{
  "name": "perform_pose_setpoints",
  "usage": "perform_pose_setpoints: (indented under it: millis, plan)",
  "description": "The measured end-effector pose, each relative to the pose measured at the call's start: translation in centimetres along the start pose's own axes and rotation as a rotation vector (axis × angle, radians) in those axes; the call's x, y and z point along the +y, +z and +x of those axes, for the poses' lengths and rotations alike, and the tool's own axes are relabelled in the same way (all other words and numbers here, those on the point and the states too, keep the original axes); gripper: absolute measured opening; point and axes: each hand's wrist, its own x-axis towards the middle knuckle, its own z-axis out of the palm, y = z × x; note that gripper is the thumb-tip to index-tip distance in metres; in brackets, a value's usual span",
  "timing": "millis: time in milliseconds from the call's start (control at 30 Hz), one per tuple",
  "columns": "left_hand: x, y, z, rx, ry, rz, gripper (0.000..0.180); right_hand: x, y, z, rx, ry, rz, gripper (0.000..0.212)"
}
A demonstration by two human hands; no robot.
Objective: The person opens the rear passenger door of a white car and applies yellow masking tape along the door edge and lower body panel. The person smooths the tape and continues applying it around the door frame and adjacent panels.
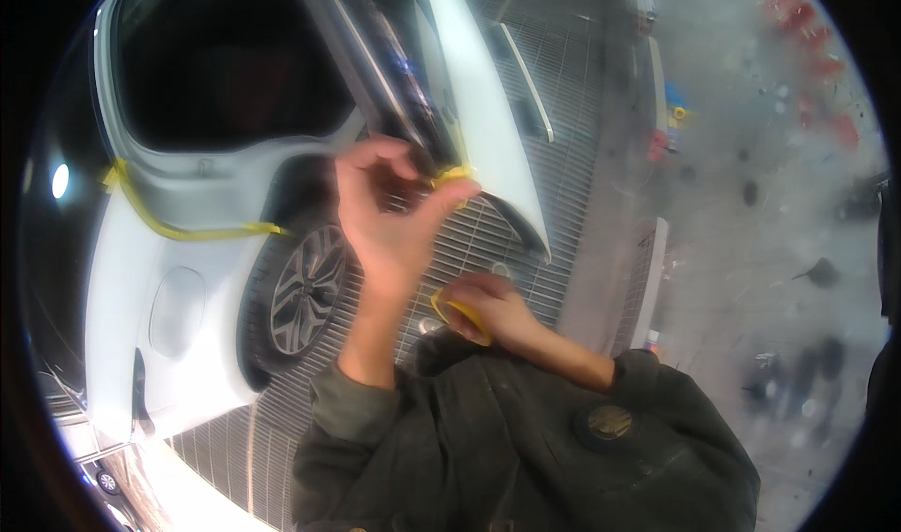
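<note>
- Left hand [389,218] raised, palm toward the camera, thumb and fingers curled together, pinching the end of a yellow masking tape strip [452,175] against the lower edge of the open car door [488,129].
- Tape end sits right at the fingertips, touching the door edge; how much of it is stuck down is hard to tell, the spot is blurred.
- Right hand [488,309] lower, close to the chest, fingers closed around a yellow tape roll [458,314]; only an arc of the roll shows below the fingers.
- The two hands are apart, left above right, with no tape visibly running between them.
- Both forearms come out of dark olive jacket sleeves [352,405]; a round button [610,422] shows on the jacket front.
- More yellow tape [178,227] already runs along the white car body [141,297], from the left side of the door opening down and across to above the rear wheel arch.
- Alloy wheel [305,288] sits just left of the left forearm, under the arch.
- Door opening is dark inside; nothing readable there.
- Car stands on a metal grating floor [554,185]; right of it is grey concrete floor [751,250] with red paint marks and dark spots.
</note>
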Motion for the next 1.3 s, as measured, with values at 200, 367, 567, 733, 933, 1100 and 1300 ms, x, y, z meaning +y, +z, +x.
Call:
perform_pose_setpoints:
  millis: [200,367,567,733,933,1100,1300]
  plan:
    - [-1.7,-0.9,-0.2,-0.092,0.165,0.243,0.047,-1.2,-0.7,-2.9,0.091,-0.074,-0.241,0.028]
    - [-1.3,-1.0,-2.1,0.041,-0.124,0.344,0.033,-5.0,-0.2,-6.7,0.118,-0.123,-0.321,0.039]
    - [5.0,-2.6,-7.0,-0.430,-0.552,0.020,0.037,-6.5,0.6,-8.6,0.147,-0.272,-0.519,0.065]
    - [4.9,-2.3,-8.0,-0.321,-0.503,-0.051,0.018,-5.5,0.6,-7.9,0.119,-0.413,-0.666,0.071]
    - [5.5,-3.0,-8.1,-0.255,-0.135,0.264,0.012,-6.1,0.8,-7.7,0.077,-0.258,-0.594,0.049]
    - [6.5,-2.7,-7.9,-0.270,-0.039,0.274,0.012,-7.0,-0.5,-7.5,0.173,-0.199,-0.791,0.021]
    - [8.2,-2.4,-7.4,-0.184,-0.005,0.185,0.016,-6.8,-3.2,-7.5,0.391,-0.077,-0.181,0.023]
